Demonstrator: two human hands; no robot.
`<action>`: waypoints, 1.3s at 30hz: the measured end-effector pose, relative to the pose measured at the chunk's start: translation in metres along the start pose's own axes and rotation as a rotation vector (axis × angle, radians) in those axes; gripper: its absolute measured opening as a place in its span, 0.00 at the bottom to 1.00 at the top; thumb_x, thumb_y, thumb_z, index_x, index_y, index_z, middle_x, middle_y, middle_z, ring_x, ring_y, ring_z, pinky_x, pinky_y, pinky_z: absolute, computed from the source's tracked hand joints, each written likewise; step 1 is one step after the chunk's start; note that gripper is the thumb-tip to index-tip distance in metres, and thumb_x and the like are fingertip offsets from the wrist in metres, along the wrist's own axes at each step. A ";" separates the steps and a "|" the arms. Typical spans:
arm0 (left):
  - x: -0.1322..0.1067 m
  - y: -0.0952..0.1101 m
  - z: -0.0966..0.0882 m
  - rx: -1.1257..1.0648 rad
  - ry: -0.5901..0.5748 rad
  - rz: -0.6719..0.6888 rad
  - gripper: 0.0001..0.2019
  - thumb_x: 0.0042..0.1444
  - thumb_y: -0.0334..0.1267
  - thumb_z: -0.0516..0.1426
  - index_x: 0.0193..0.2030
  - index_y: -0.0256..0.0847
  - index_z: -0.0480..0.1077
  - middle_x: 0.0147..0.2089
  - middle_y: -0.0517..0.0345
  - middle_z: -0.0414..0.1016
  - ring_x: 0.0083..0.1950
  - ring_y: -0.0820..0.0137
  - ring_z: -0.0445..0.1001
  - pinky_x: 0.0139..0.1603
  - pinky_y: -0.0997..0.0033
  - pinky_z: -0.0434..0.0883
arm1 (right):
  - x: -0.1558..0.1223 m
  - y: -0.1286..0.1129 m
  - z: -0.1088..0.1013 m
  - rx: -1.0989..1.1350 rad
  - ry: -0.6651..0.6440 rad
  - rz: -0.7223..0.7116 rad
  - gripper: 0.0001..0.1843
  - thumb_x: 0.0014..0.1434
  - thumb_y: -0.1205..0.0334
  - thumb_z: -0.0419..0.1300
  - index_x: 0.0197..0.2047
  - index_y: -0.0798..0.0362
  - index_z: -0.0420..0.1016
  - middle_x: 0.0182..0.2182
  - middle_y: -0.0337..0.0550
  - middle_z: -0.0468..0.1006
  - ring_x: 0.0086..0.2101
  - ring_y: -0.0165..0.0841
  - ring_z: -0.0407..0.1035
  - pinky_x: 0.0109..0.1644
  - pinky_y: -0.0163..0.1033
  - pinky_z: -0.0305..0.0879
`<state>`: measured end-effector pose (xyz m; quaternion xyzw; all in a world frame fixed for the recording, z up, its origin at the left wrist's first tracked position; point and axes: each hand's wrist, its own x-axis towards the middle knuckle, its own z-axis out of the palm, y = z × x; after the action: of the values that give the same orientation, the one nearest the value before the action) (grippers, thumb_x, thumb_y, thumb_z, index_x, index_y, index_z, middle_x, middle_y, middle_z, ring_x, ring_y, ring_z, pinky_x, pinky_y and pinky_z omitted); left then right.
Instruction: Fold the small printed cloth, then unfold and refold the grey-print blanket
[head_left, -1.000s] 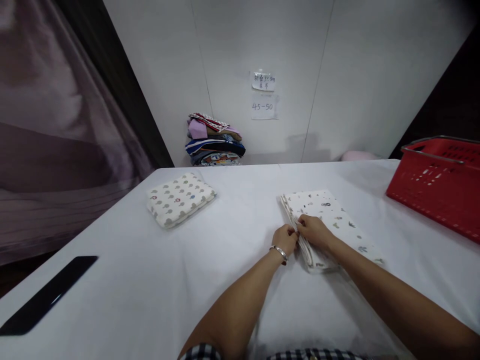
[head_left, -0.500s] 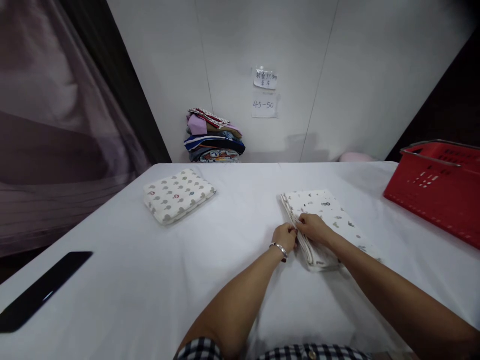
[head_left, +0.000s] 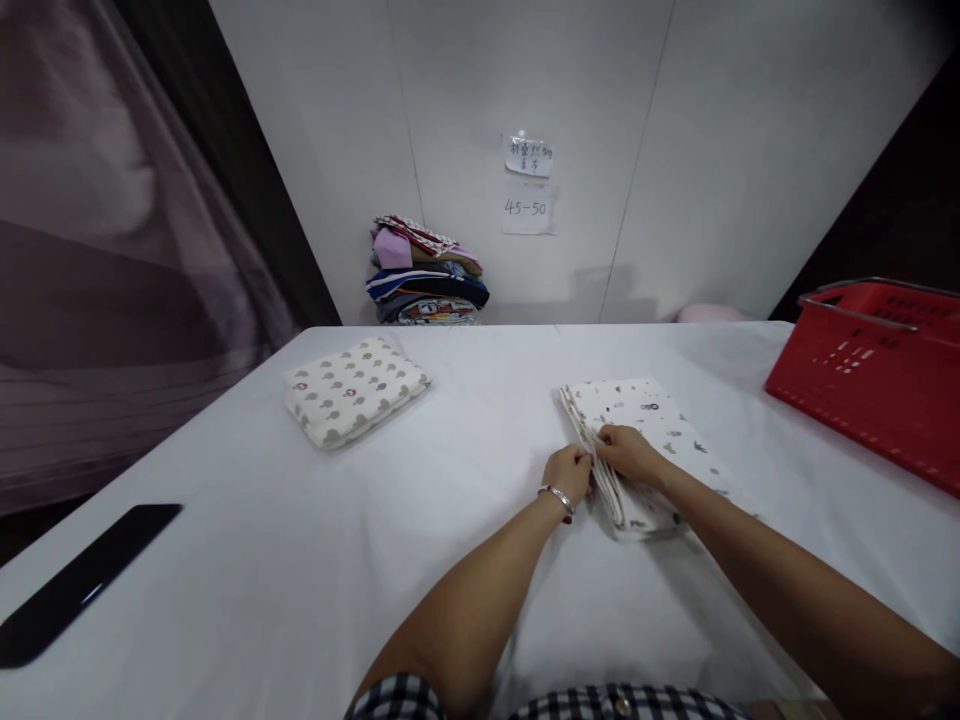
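Note:
A folded white cloth with small printed figures (head_left: 652, 420) lies on the white table (head_left: 300, 560), right of centre. My left hand (head_left: 568, 472), with a silver bracelet at the wrist, pinches the cloth's left edge with closed fingers. My right hand (head_left: 628, 452) rests on top of the same edge, fingers curled and gripping the layers. The two hands touch each other at that edge.
A second folded cloth with a grey tree print (head_left: 352, 388) lies at the left rear. A red plastic basket (head_left: 877, 385) stands at the right. A black flat object (head_left: 82, 580) lies near the left edge. Stacked coloured fabrics (head_left: 424, 272) sit beyond the table by the wall.
Both hands stay on the cloth's left edge with almost no movement. The view has shifted slightly.

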<state>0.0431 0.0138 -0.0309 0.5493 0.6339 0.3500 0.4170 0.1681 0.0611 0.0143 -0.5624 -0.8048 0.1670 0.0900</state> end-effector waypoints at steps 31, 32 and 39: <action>0.002 0.003 -0.002 -0.229 -0.045 -0.098 0.11 0.52 0.31 0.52 0.39 0.38 0.72 0.27 0.62 0.72 0.18 0.80 0.64 0.17 0.81 0.62 | 0.007 0.002 0.001 0.011 0.008 0.039 0.11 0.53 0.60 0.50 0.24 0.55 0.66 0.21 0.40 0.69 0.26 0.29 0.60 0.29 0.33 0.49; 0.002 0.003 -0.003 -0.235 -0.030 -0.109 0.11 0.52 0.31 0.52 0.40 0.37 0.72 0.29 0.61 0.73 0.18 0.80 0.64 0.17 0.81 0.62 | 0.006 0.004 0.002 0.033 0.034 0.032 0.11 0.53 0.59 0.50 0.23 0.54 0.65 0.20 0.39 0.67 0.25 0.29 0.59 0.28 0.33 0.49; 0.007 0.004 -0.005 -0.231 -0.001 -0.159 0.11 0.54 0.36 0.52 0.43 0.35 0.68 0.36 0.54 0.75 0.19 0.78 0.69 0.16 0.79 0.64 | 0.001 0.009 0.007 0.137 0.101 0.020 0.12 0.52 0.57 0.49 0.21 0.53 0.62 0.19 0.36 0.64 0.23 0.28 0.56 0.27 0.33 0.48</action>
<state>0.0403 0.0211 -0.0259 0.4460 0.6308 0.3861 0.5042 0.1730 0.0638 0.0048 -0.5706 -0.7803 0.1941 0.1669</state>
